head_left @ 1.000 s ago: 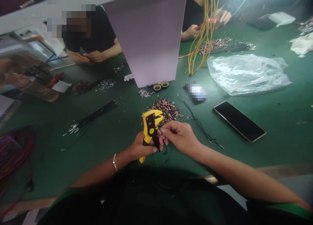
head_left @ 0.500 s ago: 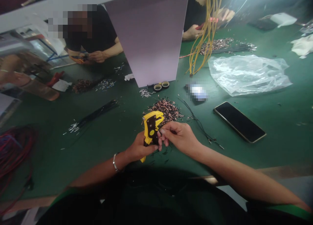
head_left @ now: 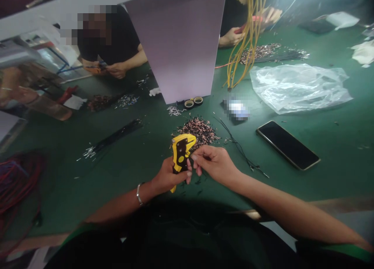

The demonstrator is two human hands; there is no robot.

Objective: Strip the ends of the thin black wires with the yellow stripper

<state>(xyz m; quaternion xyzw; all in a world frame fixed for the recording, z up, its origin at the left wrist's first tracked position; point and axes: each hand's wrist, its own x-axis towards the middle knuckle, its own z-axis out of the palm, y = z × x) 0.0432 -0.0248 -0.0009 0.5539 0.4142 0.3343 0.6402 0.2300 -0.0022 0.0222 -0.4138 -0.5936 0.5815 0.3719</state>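
Observation:
My left hand (head_left: 169,176) is wrapped around the grip of a yellow and black wire stripper (head_left: 181,149), whose jaws point up and to the right. Close beside those jaws, my right hand (head_left: 214,162) is closed in a pinch. Whatever lies between its fingertips is too small and too hidden to make out. Just beyond the tool spreads a heap of short black wire offcuts with copper ends (head_left: 201,130). To the right of the heap lie a few thin black wires (head_left: 238,146).
A bundle of black wires (head_left: 113,138) lies left, red cables (head_left: 19,183) farther left. A phone (head_left: 288,145) and a clear plastic bag (head_left: 300,90) are on the right. Behind the heap are tape rolls (head_left: 193,102) and a pale panel (head_left: 181,47). Co-workers' hands (head_left: 117,69) work across the table.
The wire stripper's jaws look closer together, and my left fingers have drawn in on its grip. My right hand stays almost in place. The whole view has shifted slightly.

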